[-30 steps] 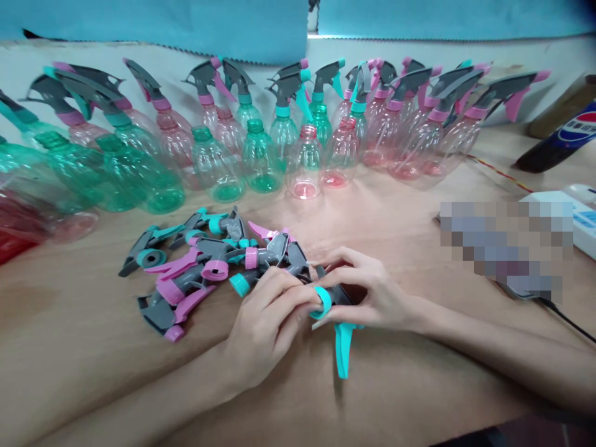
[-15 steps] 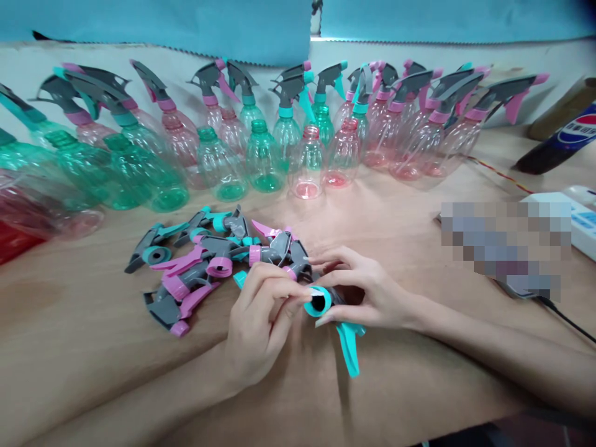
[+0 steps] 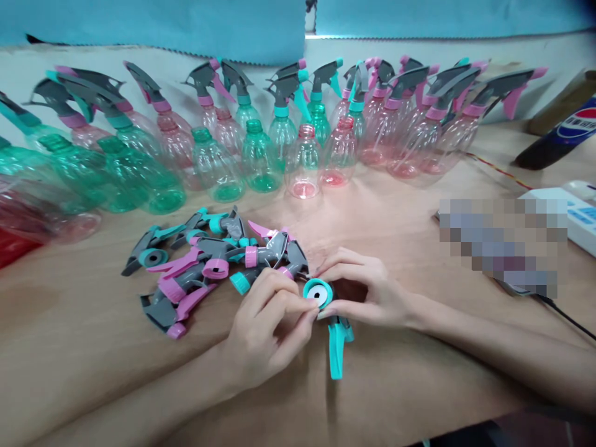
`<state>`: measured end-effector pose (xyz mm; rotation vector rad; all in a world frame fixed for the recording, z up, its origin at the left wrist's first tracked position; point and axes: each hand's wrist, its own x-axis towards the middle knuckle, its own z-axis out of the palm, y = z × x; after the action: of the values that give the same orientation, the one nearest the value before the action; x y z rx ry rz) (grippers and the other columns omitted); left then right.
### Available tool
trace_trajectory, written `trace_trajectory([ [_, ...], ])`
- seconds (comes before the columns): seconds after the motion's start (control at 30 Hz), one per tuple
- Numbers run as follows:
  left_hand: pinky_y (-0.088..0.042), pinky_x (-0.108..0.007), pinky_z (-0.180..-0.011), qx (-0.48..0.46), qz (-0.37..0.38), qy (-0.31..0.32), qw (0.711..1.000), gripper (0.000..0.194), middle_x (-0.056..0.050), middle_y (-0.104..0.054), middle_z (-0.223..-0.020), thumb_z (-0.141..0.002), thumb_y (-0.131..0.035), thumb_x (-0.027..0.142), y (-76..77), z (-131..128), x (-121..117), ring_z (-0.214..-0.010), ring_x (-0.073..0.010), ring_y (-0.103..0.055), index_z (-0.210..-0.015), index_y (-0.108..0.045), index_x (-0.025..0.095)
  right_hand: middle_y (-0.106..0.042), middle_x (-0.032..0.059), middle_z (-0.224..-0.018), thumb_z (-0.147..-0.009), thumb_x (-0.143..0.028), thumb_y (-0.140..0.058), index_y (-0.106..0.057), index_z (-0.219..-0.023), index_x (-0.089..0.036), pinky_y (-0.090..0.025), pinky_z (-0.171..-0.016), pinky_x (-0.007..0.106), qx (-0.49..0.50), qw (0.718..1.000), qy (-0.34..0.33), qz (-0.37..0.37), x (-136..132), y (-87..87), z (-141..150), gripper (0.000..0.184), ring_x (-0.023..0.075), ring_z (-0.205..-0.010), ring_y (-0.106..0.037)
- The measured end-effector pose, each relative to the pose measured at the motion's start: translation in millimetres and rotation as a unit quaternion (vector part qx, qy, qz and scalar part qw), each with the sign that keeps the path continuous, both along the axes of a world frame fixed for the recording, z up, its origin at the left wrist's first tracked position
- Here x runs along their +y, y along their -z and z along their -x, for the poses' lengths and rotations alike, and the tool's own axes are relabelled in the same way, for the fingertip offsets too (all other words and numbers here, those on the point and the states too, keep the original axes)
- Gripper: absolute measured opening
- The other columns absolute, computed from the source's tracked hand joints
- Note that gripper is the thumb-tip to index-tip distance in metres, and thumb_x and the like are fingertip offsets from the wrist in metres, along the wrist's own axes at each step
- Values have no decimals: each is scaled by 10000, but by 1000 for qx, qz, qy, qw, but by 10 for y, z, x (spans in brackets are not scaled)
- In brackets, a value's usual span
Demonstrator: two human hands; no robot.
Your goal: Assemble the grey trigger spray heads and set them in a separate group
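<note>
My right hand (image 3: 363,292) grips a grey spray head with a teal collar (image 3: 318,293) and a teal trigger (image 3: 336,347) that hangs down over the wooden table (image 3: 395,385). The collar's open end faces me and shows a white disc inside. My left hand (image 3: 270,329) has its fingers curled, thumb and forefinger pinched at the collar's rim. Just left of my hands lies a pile of several loose spray heads (image 3: 205,264) in grey, pink and teal.
Rows of green bottles (image 3: 139,180) and pink bottles (image 3: 419,143), some capped with spray heads, stand or lean along the back. A dark cola bottle (image 3: 559,136) lies at the far right, with a white device (image 3: 577,214) and a black cable (image 3: 565,316) near it.
The spray head has been turned so its teal collar faces me; a white disc now sits inside it. My left fingers moved from the collar's opening to its rim.
</note>
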<state>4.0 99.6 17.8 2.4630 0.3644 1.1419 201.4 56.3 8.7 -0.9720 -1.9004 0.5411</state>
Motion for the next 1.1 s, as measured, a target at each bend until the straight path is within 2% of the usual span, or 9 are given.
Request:
trace_trajectory([
  [0.17,-462,-280,-622,-5,13,12,1000,178,-14,-499,-795,-792,-558,65,14,-8,17,-716,-135,-486,-912,-576,195,-648,63,-918,-741,-354,-696,-614,-960,-159,-522,-736,314,1,1000,-5,19,-9,13,-7,305,161,-842,-620],
  [0.37,-459,-281,-653,4,31,23,999,205,-25,-502,-826,-784,-561,30,-7,0,19,-755,-135,-500,-931,-588,171,-657,61,-886,-748,-352,-692,-611,-946,-149,-517,-724,310,-12,999,-8,34,-16,11,-17,296,160,-811,-619],
  [0.5,-454,-277,-653,4,47,14,999,147,-26,-500,-813,-782,-568,50,-27,-12,23,-754,-135,-504,-879,-588,158,-656,68,-890,-753,-338,-690,-604,-955,-139,-517,-723,306,-13,999,-18,27,-22,10,-9,297,160,-818,-617],
  [0.67,-440,-247,-611,20,103,-11,994,98,-16,-494,-797,-763,-599,77,-55,-36,38,-715,-117,-508,-815,-568,155,-652,81,-880,-741,-341,-699,-603,-966,-132,-525,-706,312,-26,999,-34,6,-43,23,4,322,168,-802,-617],
  [1.1,-410,-217,-568,52,138,10,989,140,-22,-475,-858,-729,-587,78,-33,-22,39,-707,-103,-495,-841,-558,157,-622,98,-895,-740,-301,-700,-597,-979,-94,-534,-729,318,-17,998,-35,-48,-55,48,3,332,175,-849,-607],
])
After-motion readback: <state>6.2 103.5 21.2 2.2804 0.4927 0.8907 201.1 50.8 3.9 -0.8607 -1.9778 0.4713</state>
